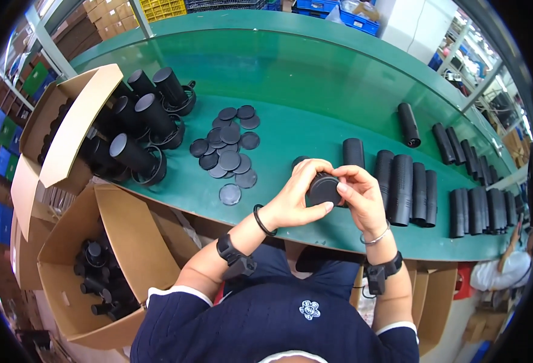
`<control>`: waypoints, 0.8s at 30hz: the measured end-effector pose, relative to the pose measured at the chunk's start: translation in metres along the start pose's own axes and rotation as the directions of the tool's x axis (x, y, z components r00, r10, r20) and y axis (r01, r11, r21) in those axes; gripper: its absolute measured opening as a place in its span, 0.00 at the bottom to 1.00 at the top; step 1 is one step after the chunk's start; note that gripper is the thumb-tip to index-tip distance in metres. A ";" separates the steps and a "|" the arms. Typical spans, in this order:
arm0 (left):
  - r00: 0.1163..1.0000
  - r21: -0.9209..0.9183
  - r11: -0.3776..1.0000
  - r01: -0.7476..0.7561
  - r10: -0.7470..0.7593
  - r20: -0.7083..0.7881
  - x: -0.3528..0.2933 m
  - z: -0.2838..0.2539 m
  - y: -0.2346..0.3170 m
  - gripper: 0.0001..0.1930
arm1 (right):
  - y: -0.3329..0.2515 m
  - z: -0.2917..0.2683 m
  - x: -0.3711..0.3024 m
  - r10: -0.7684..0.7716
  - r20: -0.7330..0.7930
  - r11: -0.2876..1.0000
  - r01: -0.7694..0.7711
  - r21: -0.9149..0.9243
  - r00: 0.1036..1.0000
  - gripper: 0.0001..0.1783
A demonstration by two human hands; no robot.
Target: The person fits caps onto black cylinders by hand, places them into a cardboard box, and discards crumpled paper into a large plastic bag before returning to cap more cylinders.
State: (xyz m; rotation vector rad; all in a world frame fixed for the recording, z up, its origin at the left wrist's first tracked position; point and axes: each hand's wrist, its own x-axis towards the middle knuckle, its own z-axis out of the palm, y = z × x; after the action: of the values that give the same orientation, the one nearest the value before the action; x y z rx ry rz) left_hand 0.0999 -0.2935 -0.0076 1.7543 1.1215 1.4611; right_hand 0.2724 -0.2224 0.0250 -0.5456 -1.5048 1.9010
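Note:
A black cylindrical tube [323, 189] is held end-on toward me above the green table's [315, 91] front edge. My left hand [296, 193] wraps around its left side, fingers curled over the top. On its right, my right hand [362, 193] presses a round black cap onto the tube's near end with thumb and fingers. A loose pile of flat black round caps [229, 151] lies on the table to the left of my hands. Finished black tubes [402, 187] lie side by side just right of my right hand.
Several black tubes with ring bases [145, 121] stand at the table's left by an open cardboard box [66, 127]. Another open box [106, 272] of black parts sits below the table edge. More tubes [478, 209] line the right. Another person [502, 269] is at far right.

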 end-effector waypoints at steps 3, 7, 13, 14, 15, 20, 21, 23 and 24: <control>0.994 0.067 0.992 -0.108 0.108 0.013 -0.001 0.004 -0.002 0.29 | 0.009 0.000 -0.004 -0.089 -0.039 0.996 0.089 -0.022 0.995 0.09; 0.989 0.202 0.970 -0.134 0.143 -0.033 0.005 0.015 0.009 0.28 | -0.003 -0.006 -0.010 -0.140 -0.079 0.989 0.136 -0.049 0.987 0.09; 0.960 -0.562 0.825 0.054 -0.198 -0.198 0.016 0.002 0.031 0.27 | 0.011 -0.008 -0.018 -0.365 0.160 0.597 0.362 -0.716 0.917 0.40; 0.962 -0.771 0.637 0.021 -0.223 -0.159 0.019 -0.002 0.034 0.27 | 0.010 -0.004 -0.025 -0.395 0.200 0.490 0.390 -0.780 0.897 0.46; 0.964 -0.815 0.577 0.052 -0.242 -0.109 0.021 -0.002 0.036 0.28 | 0.011 -0.002 -0.033 -0.362 0.164 0.554 0.353 -0.754 0.918 0.47; 0.962 -0.935 0.329 0.135 -0.270 0.043 0.046 0.023 0.013 0.34 | 0.005 -0.024 -0.054 -0.374 -0.040 0.637 0.225 -0.737 0.927 0.50; 0.948 -0.878 0.441 0.184 -0.315 0.041 0.049 0.026 -0.004 0.34 | 0.001 -0.029 -0.061 -0.378 -0.091 0.626 0.182 -0.758 0.922 0.48; 0.922 -0.742 0.623 0.248 -0.387 -0.016 0.053 0.040 -0.034 0.27 | -0.005 -0.046 -0.073 -0.351 -0.213 0.741 0.132 -0.659 0.912 0.47; 0.934 -0.481 0.826 0.293 -0.354 -0.040 0.055 0.046 -0.038 0.27 | -0.008 -0.054 -0.079 -0.356 -0.264 0.773 0.123 -0.623 0.897 0.47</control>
State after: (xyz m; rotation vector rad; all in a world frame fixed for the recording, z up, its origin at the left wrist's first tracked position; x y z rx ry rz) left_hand 0.1384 -0.2242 -0.0238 1.0876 0.9653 1.4881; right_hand 0.3660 -0.2395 0.0136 -0.8794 -1.7959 1.0190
